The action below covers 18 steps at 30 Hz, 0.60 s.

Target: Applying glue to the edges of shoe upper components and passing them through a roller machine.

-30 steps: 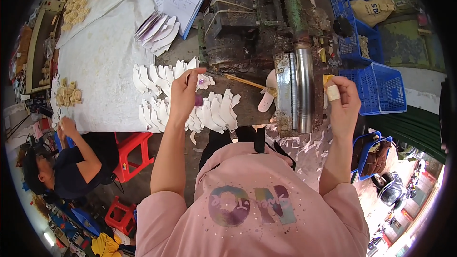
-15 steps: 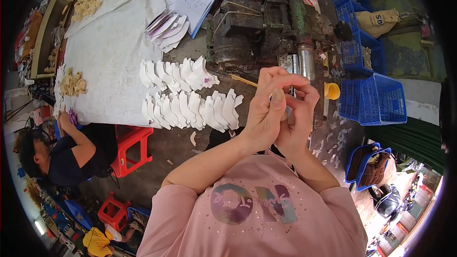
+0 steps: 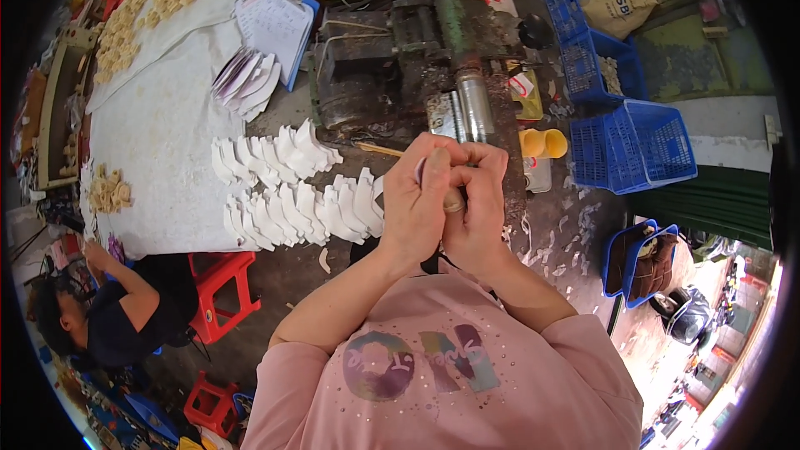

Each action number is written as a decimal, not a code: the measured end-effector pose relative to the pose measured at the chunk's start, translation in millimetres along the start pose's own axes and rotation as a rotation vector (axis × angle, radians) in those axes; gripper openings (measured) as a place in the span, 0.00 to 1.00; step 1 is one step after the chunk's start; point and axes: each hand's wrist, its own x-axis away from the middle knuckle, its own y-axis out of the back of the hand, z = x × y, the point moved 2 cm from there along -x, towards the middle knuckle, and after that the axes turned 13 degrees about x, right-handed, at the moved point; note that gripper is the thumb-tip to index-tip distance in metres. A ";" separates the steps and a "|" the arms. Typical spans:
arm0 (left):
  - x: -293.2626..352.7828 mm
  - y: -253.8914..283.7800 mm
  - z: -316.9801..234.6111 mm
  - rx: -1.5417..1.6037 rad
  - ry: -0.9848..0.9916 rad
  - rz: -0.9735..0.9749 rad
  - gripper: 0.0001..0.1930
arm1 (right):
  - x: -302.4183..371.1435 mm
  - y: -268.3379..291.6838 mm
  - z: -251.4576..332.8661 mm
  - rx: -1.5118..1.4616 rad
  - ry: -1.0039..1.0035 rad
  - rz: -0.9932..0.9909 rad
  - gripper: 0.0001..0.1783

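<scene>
My left hand (image 3: 415, 204) and my right hand (image 3: 477, 221) are closed together in front of my chest, fingers bent inward and touching. A rounded tan end (image 3: 453, 200) shows between them. The rest of what they grip is hidden by the fingers. A small purple-and-white bit (image 3: 419, 170) peeks out by my left thumb. Just beyond the hands stands a dark, greasy machine (image 3: 358, 75) with a shiny metal roller (image 3: 476, 108). Left of my left hand, curved white pieces lie overlapping in two rows, a far row (image 3: 271, 158) and a near row (image 3: 292, 212).
A thin wooden stick (image 3: 379, 149) lies beside the machine. Papers on a blue clipboard (image 3: 279, 29) rest on the bench. Yellow cups (image 3: 546, 143) and blue crates (image 3: 633, 146) are at right. Another person (image 3: 108, 304) works at left near a red stool (image 3: 223, 292).
My view has shifted right, so the bench and machine sit farther left. My hands have come closer together, the raised fingers have curled in, and the tan end now shows between them.
</scene>
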 end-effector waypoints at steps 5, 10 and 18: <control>-1.8 -6.4 3.5 0.012 -0.073 0.001 0.11 | -3.8 2.6 4.7 0.065 0.024 -0.075 0.09; -9.5 1.8 7.0 -0.172 -0.230 -0.199 0.12 | -7.7 7.2 3.5 -0.045 0.043 -0.012 0.06; -12.8 7.1 14.8 0.307 -0.133 -0.079 0.26 | -17.8 14.6 -6.4 -0.070 0.005 0.132 0.10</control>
